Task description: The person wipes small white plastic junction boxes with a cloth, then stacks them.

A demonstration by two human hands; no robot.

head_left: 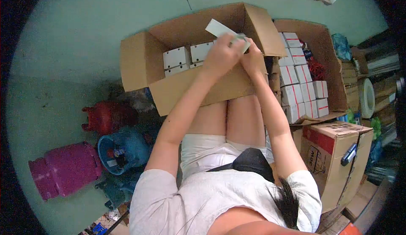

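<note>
Both hands are raised over the right part of an open cardboard box point(190, 93). My left hand point(224, 54) is closed around the near part of a pale, flat-sided carton point(218, 27), and its fingers are blurred by motion. Close beside it, my right hand point(252, 59) is closed at the carton's right end; a small dark and greenish piece shows between the hands, too blurred to make out. Inside the box, white cartons point(175, 58) with dark dots stand in rows to the left of my hands.
To the right, another open box point(330, 65) holds stacked white cartons with red stripes point(298, 56). Below it stands a taped cardboard box point(321, 150) with a blue-grey tool point(349, 154) on it. Purple point(72, 167), blue point(131, 150) and red point(108, 116) gas cylinders are at left.
</note>
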